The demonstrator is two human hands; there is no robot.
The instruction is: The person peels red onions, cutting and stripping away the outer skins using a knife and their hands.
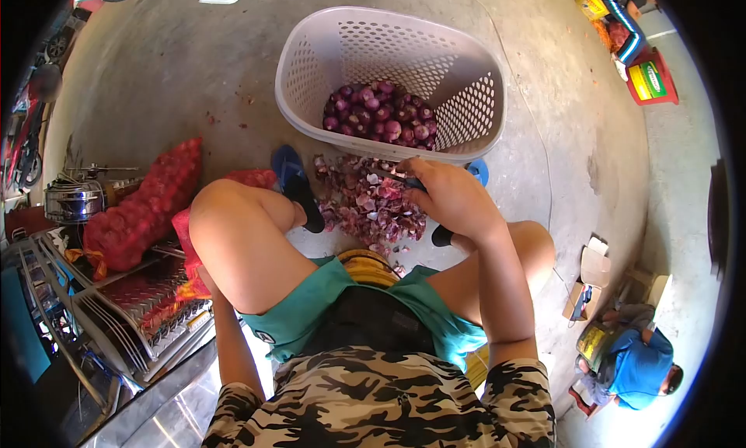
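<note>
My right hand (pixel 447 190) is closed around a small knife (pixel 414 184), with its dark handle showing beneath the fingers. It hangs above the near rim of a grey plastic basket (pixel 303 110) that holds a heap of purple onions (pixel 381 115). Under and beside the hand, onion skins (pixel 369 203) lie in a pile on the floor between my feet. My left forearm (pixel 233 347) reaches down beside my left thigh, near a red mesh sack (pixel 186 242); the left hand itself is hidden behind the leg.
Another red mesh sack (pixel 144 203) full of onions leans at the left, by a metal rack (pixel 116 316). A person in blue (pixel 637 362) sits at the lower right near a cardboard box (pixel 583 299). Another person's leg (pixel 625 20) and a red container (pixel 651 79) are at the upper right.
</note>
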